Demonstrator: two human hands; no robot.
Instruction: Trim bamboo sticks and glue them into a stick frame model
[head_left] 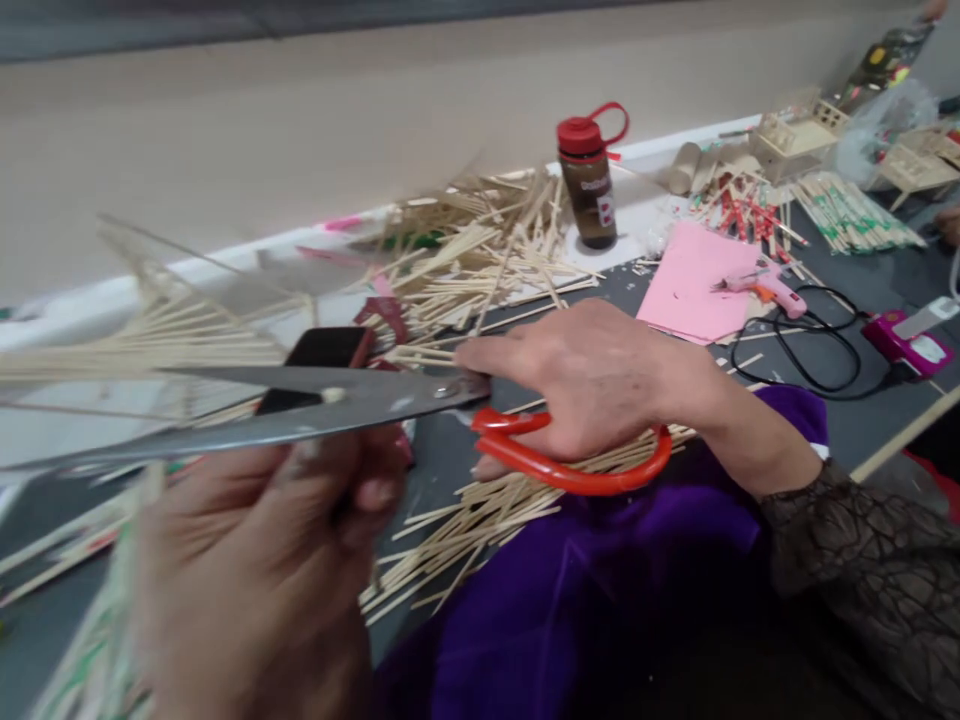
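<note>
My right hand (pixel 600 375) grips the orange handles of a pair of scissors (pixel 420 393), its index finger lying along the pivot. The long metal blades point left, slightly apart. Below them my left hand (pixel 262 560) is closed, thumb and fingers pinched together. Just above its fingertips, a small pale tip, like the end of a wooden stick (pixel 332 396), shows between the blades; the rest of it is hidden. Behind the blades is a dark rectangular object (pixel 330 348), partly covered. Loose thin sticks (pixel 480 525) lie beneath my right hand.
A heap of sticks (pixel 495 250) lies by the wall, beside a red-capped bottle (pixel 589 185). Farther right are a pink sheet (pixel 682 285), a pink glue gun (pixel 772 285) with a black cord, packaged sticks (pixel 855 210) and small wooden models (pixel 799 135). Blurred sticks fan out at left.
</note>
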